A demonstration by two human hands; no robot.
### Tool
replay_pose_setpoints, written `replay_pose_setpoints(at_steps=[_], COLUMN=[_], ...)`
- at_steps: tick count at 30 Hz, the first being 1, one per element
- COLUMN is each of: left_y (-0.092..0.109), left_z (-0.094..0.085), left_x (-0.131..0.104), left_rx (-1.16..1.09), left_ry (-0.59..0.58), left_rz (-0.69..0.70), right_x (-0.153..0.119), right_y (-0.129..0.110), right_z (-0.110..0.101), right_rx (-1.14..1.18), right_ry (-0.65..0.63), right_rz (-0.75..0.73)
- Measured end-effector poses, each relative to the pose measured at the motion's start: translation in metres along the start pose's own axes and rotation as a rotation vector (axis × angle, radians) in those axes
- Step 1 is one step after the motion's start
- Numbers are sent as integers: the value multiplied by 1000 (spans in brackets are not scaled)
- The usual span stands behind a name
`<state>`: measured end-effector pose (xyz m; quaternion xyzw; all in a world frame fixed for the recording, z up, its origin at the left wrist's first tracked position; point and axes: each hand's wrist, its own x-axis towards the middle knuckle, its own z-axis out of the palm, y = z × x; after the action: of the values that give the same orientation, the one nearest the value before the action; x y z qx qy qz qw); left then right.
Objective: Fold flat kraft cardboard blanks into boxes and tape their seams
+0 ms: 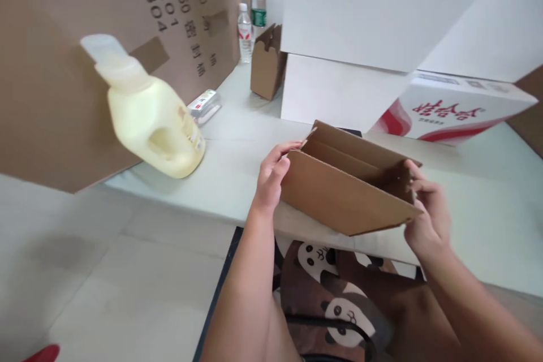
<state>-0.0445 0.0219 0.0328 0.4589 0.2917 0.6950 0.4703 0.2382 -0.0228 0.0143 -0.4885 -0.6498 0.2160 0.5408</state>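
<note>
Between my two hands is a brown cardboard box (339,186), its top open and a cardboard divider running lengthwise inside. It is tilted and held at the front edge of the pale table (220,175). My left hand (272,172) grips the box's left end, thumb on the near side and fingers around the end edge. At the opposite end my right hand (428,206) is closed on the edge, partly blurred. The bottom of the box is hidden from view.
A pale yellow jug (156,119) stands on the left, near a large printed carton (190,22). Farther back are two plastic bottles (245,34), a small cardboard box (267,70), white boxes (331,90) and a red-and-white carton (449,110). A small packet (205,103) lies beside the jug.
</note>
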Motion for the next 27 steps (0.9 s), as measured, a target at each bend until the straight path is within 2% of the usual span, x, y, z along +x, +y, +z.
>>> replay_pose_setpoints(at_steps=[2, 7, 11, 12, 16, 18, 23, 27], left_y=[-5, -13, -19, -20, -25, -26, -27, -23], left_z=[6, 7, 9, 10, 16, 19, 18, 16], left_x=[0, 1, 3, 4, 7, 8, 8, 7], left_rx=[80, 293, 323, 322, 324, 332, 290, 434], left_ry=[-9, 68, 171, 194, 240, 226, 180, 112], left_rz=[-11, -19, -30, -41, -61, -56, -24, 5], right_x=[3, 3, 0, -1, -3, -6, -16, -21], right_y=[3, 0, 7, 9, 13, 12, 13, 14], right_z=[9, 23, 22, 22, 20, 18, 14, 13], right_rx=[28, -28, -10, 27, 211, 244, 227, 238], right_ry=[72, 31, 223, 229, 35, 4, 37, 42], right_rz=[-37, -86, -124, -111, 62, 112, 17, -22])
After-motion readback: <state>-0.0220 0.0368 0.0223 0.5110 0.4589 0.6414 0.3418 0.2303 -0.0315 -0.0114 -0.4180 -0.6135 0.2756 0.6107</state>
